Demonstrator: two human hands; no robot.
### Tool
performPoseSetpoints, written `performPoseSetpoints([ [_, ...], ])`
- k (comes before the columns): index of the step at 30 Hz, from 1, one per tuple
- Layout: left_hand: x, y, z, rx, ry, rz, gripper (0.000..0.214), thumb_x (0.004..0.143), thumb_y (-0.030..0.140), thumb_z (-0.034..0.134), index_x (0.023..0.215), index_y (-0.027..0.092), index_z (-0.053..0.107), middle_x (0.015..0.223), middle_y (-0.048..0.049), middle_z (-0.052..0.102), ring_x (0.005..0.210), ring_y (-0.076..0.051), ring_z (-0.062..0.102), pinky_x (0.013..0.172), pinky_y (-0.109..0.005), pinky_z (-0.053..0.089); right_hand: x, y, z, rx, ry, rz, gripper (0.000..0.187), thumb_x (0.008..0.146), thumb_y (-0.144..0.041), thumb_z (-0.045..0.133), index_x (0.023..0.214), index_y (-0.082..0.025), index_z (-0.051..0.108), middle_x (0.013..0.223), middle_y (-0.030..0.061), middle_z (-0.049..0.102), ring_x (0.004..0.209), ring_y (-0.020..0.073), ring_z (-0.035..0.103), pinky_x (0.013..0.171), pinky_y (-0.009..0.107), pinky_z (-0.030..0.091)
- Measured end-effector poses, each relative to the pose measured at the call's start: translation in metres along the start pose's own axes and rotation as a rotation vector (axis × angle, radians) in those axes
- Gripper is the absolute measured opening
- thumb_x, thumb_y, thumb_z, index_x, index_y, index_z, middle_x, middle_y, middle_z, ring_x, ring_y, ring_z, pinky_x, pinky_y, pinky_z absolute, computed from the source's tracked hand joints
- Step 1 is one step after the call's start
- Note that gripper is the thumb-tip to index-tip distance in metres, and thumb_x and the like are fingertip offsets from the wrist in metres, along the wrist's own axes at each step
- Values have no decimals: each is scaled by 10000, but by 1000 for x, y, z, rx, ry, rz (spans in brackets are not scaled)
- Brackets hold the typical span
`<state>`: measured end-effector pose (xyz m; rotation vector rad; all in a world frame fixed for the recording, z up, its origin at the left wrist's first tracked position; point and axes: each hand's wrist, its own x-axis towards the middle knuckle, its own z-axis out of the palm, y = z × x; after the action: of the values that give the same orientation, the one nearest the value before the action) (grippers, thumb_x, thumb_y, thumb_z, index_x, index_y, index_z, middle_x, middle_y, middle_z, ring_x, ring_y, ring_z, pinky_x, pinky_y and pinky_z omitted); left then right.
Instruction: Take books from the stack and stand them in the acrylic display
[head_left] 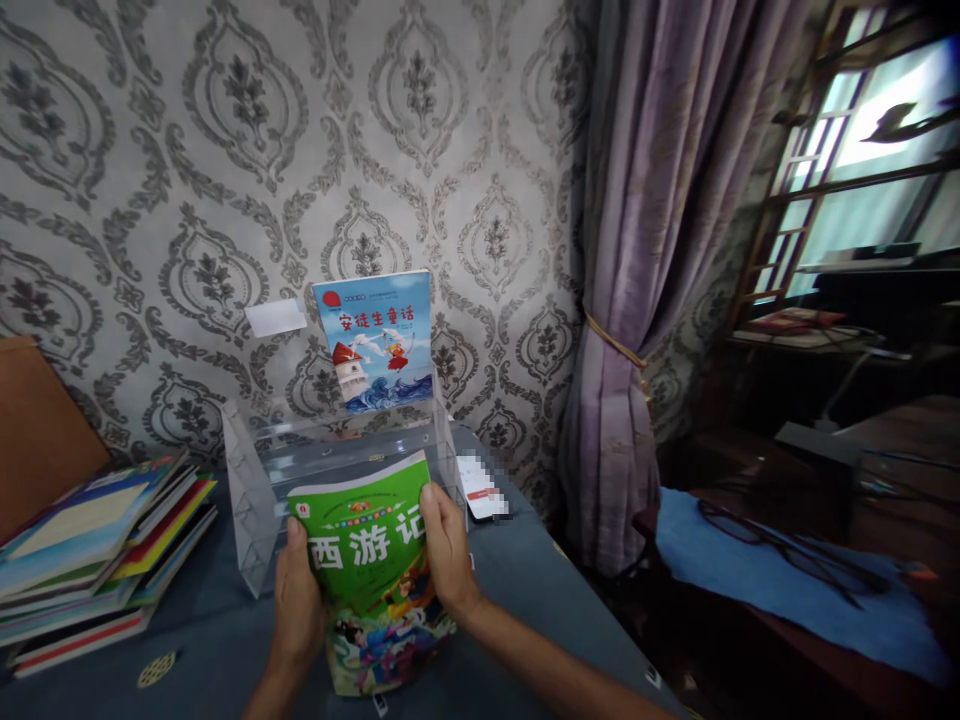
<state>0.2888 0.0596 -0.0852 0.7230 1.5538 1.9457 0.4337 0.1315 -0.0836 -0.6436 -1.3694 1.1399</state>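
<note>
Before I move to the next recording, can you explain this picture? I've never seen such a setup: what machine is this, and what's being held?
There's no machine: these are a person's bare hands, seen by one camera worn on the head, looking forward and down. The left hand and right hand hold a green book by its sides, cover facing the camera. Beyond it on the table is a clear rack, with a blue book standing at its back. A book pile lies to the left; to the rack's right is what looks like a phone, partly pixelated.
</note>
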Motion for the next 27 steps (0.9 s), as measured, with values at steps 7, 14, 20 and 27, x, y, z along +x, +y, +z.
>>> performPoseSetpoints([
  [7, -1, 9, 3, -29, 11, -20, 581, 783, 673, 620, 964, 136, 751, 770, -79, 751, 869, -284, 727, 727, -349, 610, 3, 5, -1, -44, 2, -17, 522, 946, -668, 371, 735, -205, 489, 689, -21, 472, 677, 147, 433, 619, 268, 357],
  [14, -1, 18, 3, 65, 20, 84, 624, 717, 763, 613, 838, 163, 736, 729, -86, 736, 840, -289, 708, 679, -315, 595, 7, 0, -4, -97, -61, -48, 495, 975, -626, 328, 757, -208, 483, 690, -23, 481, 670, 146, 444, 624, 268, 352],
  [20, 1, 30, 2, 122, 47, 98, 650, 718, 796, 578, 823, 167, 704, 654, -55, 688, 814, -284, 692, 676, -321, 588, 13, -12, -10, -191, -122, -94, 482, 983, -609, 323, 787, -220, 530, 736, 2, 564, 708, 172, 507, 676, 281, 390],
  [27, 2, 25, -7, 144, 78, 40, 638, 781, 782, 512, 898, 178, 678, 770, -68, 725, 940, -302, 705, 800, -378, 599, 26, -25, -27, -536, -259, -129, 484, 994, -579, 359, 717, -232, 552, 628, 20, 572, 608, 180, 511, 606, 281, 326],
])
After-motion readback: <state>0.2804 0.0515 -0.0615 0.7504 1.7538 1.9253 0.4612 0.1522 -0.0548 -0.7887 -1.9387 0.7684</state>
